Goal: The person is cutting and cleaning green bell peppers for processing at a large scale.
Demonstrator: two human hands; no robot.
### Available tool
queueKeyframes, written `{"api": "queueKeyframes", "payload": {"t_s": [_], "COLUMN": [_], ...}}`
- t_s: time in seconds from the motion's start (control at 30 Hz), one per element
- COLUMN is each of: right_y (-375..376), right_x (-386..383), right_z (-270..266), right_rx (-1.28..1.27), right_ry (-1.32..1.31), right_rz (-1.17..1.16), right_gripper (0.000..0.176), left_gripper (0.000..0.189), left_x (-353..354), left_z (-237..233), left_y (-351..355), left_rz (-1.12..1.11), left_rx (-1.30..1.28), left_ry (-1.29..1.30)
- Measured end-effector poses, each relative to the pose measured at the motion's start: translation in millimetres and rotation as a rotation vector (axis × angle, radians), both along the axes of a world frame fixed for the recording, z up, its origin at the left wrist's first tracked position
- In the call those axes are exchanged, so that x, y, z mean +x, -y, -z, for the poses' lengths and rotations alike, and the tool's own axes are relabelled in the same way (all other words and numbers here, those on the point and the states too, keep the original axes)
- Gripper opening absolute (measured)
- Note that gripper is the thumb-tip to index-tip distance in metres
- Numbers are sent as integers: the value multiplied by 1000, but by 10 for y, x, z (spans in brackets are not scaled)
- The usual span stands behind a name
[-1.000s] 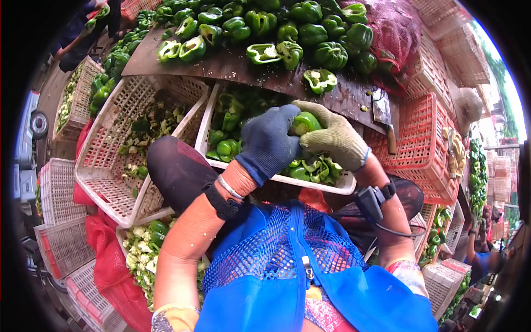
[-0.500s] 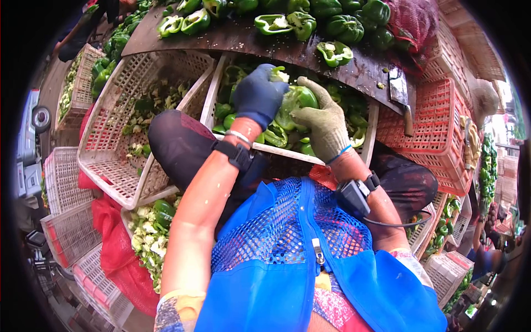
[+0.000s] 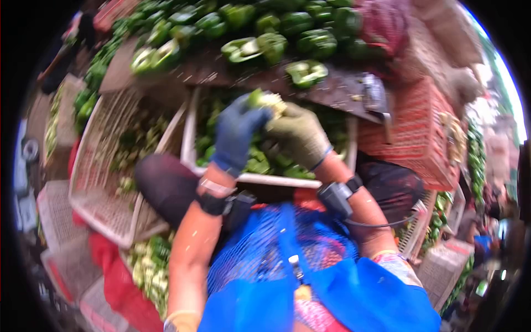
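Note:
In the head view my left hand [image 3: 235, 133], in a blue glove, is closed around a pale, seedy pepper core [image 3: 272, 103] with a bit of green on it. My right hand [image 3: 301, 137], in a tan knit glove, meets it from the other side, its fingers curled in against the core. Motion blur hides the exact fingertips. Both hands are above a white crate [image 3: 287, 181] of green pepper pieces [image 3: 259, 161]. Across the crate's far side lies a dark board [image 3: 199, 75], carrying a halved pepper [image 3: 307, 73] and another cut half [image 3: 241, 50].
A second white crate [image 3: 105, 211] with core scraps stands left. A cleaver [image 3: 375, 94] lies at the board's right end, near a red crate [image 3: 412, 135]. Whole green peppers [image 3: 298, 23] are heaped at the back. Pale scraps [image 3: 149, 268] fill a container at lower left.
My right hand has turned inward to the core; the pepper piece it held is no longer visible in it. The view has shifted, so the board and crates sit lower and further left.

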State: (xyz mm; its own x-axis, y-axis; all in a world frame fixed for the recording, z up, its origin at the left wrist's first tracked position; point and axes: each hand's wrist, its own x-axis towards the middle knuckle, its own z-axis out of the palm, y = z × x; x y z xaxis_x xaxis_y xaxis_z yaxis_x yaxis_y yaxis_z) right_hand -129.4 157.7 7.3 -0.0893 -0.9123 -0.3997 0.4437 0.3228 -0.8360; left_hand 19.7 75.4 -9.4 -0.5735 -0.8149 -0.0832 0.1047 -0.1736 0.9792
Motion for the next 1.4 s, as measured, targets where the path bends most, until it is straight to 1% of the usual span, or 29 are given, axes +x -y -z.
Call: {"api": "queueKeyframes", "payload": {"t_s": [0.07, 0.1, 0.13, 0.2, 0.27, 0.33, 0.4, 0.43, 0.53, 0.57, 0.6, 0.63, 0.67, 0.7, 0.73, 0.77, 0.8, 0.87, 0.9, 0.97, 1.0, 1.03, 1.07, 1.1, 1.13, 1.2, 1.27, 1.3, 1.4], "right_y": [-102, -126, -145, -272, -389, -399, -441, -474, -513, -605, -617, -647, -588, -635, -618, -569, -457, -172, -109, 77, 131, 326, 398, 499, 551, 705, 736, 729, 562], "right_x": [-1, -37, -76, -149, -187, -74, -28, 11, 112, 165, 219, 261, 322, 310, 340, 159, -19, -70, -213, 59, 101, -220, -466, -750, -964, -1425, -1419, -1410, -1281], "right_z": [-182, -218, -244, -277, -309, -352, -215, -214, -119, -198, -47, 4, 76, 55, -79, 38, 142, -87, -193, -586, -637, -402, -361, -284, -260, 227, 312, 364, 468], "right_rx": [61, 37, 78, 9, 44, 149, 161, 156, 149, 169, 186, 159, 178, 124, 158, 107, 46, 81, 0, -368, -550, -502, -300, -70, 104, 230, 298, 248, 159], "right_ry": [-322, -414, -405, -213, -18, -194, -99, -33, 248, 307, 488, 562, 578, 472, 466, 601, 729, 346, 191, -555, -964, -1075, -1325, -1460, -1467, -1402, -1154, -1101, -919], "right_rz": [-49, -118, -182, -219, -235, -225, -158, -104, 2, 100, 141, 228, 361, 328, 403, 397, 423, 529, 419, 162, 71, 279, 378, 381, 342, 141, 123, 170, 283], "right_gripper": [28, 25, 26, 30, 38, 41, 40, 35, 34, 36, 36, 34, 32, 35, 38, 38, 39, 41, 46, 63, 70, 73, 69, 66, 66, 66, 57, 53, 41], "left_gripper": [49, 56, 54, 50, 44, 40, 35, 33, 26, 25, 22, 20, 20, 23, 23, 23, 25, 29, 32, 37, 40, 43, 47, 48, 48, 47, 45, 42, 34], "left_x": [48, 74, 91, 150, 132, 51, 82, 67, -3, 30, -9, -40, -70, -47, 37, 111, 141, 320, 182, 99, 53, -12, -113, -239, -394, -773, -1108, -1226, -1459], "left_z": [-188, -72, -156, -66, -353, -585, -420, -315, -195, -264, -242, -241, -260, -242, -207, -110, 118, 309, 252, 354, 324, 295, 282, 198, 221, 243, 187, 195, 316], "left_y": [-31, 18, 8, 106, 0, -100, -125, -129, -283, -342, -409, -438, -457, -476, -466, -428, -334, -112, -196, -92, -39, 39, 134, 225, 302, 506, 645, 694, 635], "left_rz": [59, 90, 206, 347, 468, 522, 468, 437, 226, 266, 197, 92, 42, 23, -19, -44, -176, -94, -33, 80, 63, 46, 15, -8, -36, -91, -91, -44, -21], "left_rx": [-212, -342, -203, -256, -315, -776, -565, -459, -516, -556, -718, -1064, -1129, -1106, -1070, -929, -896, -776, -828, -906, -821, -722, -633, -597, -573, -542, -474, -419, -599], "left_ry": [2, -19, 17, 71, 188, 340, 242, 194, 101, 191, 181, 198, 162, 205, 222, 272, 170, 460, 675, 1026, 917, 813, 699, 654, 650, 634, 588, 572, 619]}}
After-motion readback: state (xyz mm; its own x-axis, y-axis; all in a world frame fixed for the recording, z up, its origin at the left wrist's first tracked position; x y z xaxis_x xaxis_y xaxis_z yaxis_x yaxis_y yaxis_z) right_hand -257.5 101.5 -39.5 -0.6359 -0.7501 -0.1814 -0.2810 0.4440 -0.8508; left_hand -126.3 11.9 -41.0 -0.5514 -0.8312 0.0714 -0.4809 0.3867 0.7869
